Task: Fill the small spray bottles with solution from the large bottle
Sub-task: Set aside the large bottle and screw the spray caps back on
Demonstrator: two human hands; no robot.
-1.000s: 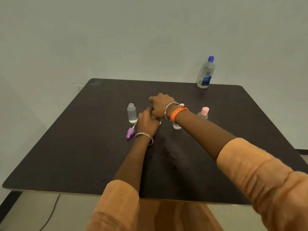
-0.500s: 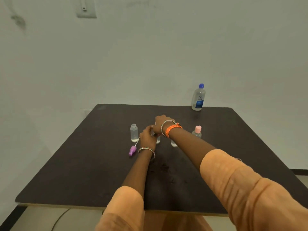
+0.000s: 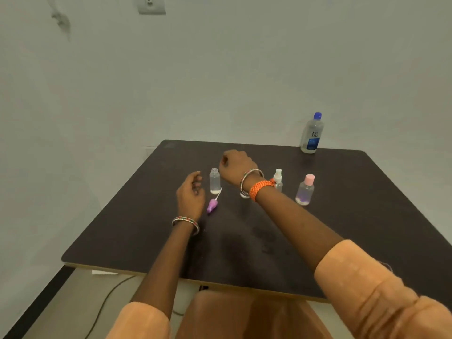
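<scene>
Left hand (image 3: 190, 194): grip loose, fingers relaxed, holding nothing; now drawn apart from right hand, no longer together over a small bottle. Right hand (image 3: 236, 165): fingers curled, raised above the table (image 3: 122, 228); contents of grip cannot be told. Open small bottle (image 3: 215, 181) between both hands, uncapped, little liquid. Purple spray cap (image 3: 212, 205) lying just in front of it. Two capped small bottles (image 3: 278, 179) (image 3: 305, 189) to its right. Large bottle (image 3: 312, 133) well behind, at far edge, capped. Judgement: release done; fetching the large bottle comes next.
</scene>
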